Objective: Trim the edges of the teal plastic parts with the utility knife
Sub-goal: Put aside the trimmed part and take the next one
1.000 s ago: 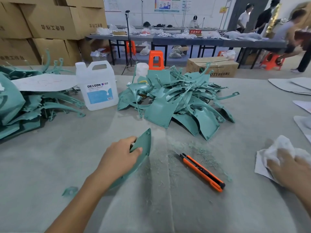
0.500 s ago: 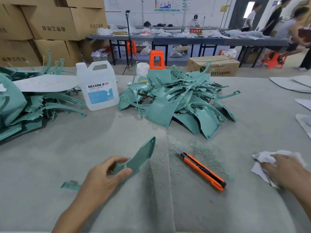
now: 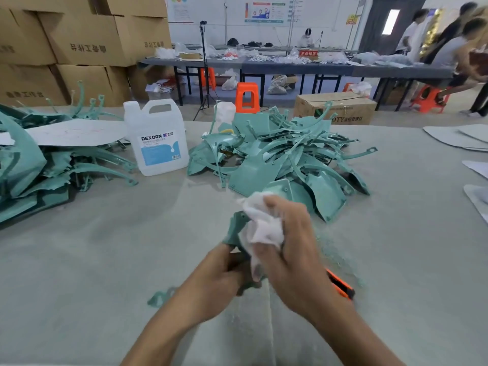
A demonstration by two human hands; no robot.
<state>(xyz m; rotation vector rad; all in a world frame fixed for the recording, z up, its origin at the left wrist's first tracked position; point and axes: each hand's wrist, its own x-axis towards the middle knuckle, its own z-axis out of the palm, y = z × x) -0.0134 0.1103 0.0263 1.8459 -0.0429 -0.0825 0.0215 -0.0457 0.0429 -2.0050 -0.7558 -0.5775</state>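
Observation:
My left hand (image 3: 219,281) grips a curved teal plastic part (image 3: 235,228) and holds it up off the table in front of me. My right hand (image 3: 287,249) holds a crumpled white cloth (image 3: 261,225) pressed against that part. The orange and black utility knife (image 3: 340,286) lies on the grey table (image 3: 79,260) just right of my right wrist, partly hidden by it. A large heap of teal parts (image 3: 285,165) lies behind my hands. A second heap of teal parts (image 3: 39,170) fills the left side.
A white DEXCON jug (image 3: 155,138) stands between the two heaps. A white sheet (image 3: 71,133) rests on the left heap. Teal shavings (image 3: 335,254) litter the felt, and a small teal scrap (image 3: 161,297) lies by my left forearm. Grey sheets (image 3: 462,138) lie far right. Cardboard boxes and people stand beyond.
My right hand picked up the white cloth from the right and brought it onto the part. My left hand lifted the part off the table toward the middle.

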